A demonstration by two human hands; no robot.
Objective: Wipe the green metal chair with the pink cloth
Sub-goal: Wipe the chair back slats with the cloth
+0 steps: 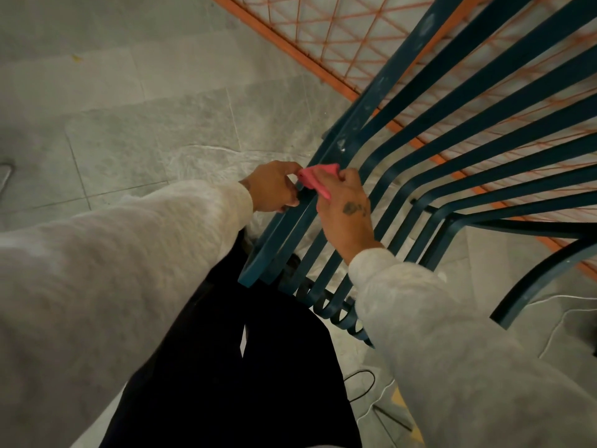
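The green metal chair (452,150) has a dark teal slatted seat and back and fills the right half of the view. A small folded pink cloth (318,179) lies over the leftmost slats near where seat and back meet. My right hand (347,215) grips the cloth from the right, fingers curled over it. My left hand (274,187) pinches the cloth's left end with thumb and fingertips, resting against the chair's outer slat. Both arms wear light grey sleeves.
An orange metal mesh fence (323,37) runs diagonally behind the chair. Grey tiled floor (129,108) spreads to the left. Thin white and black cables (361,383) lie on the floor below the chair. My dark trousers are at the bottom centre.
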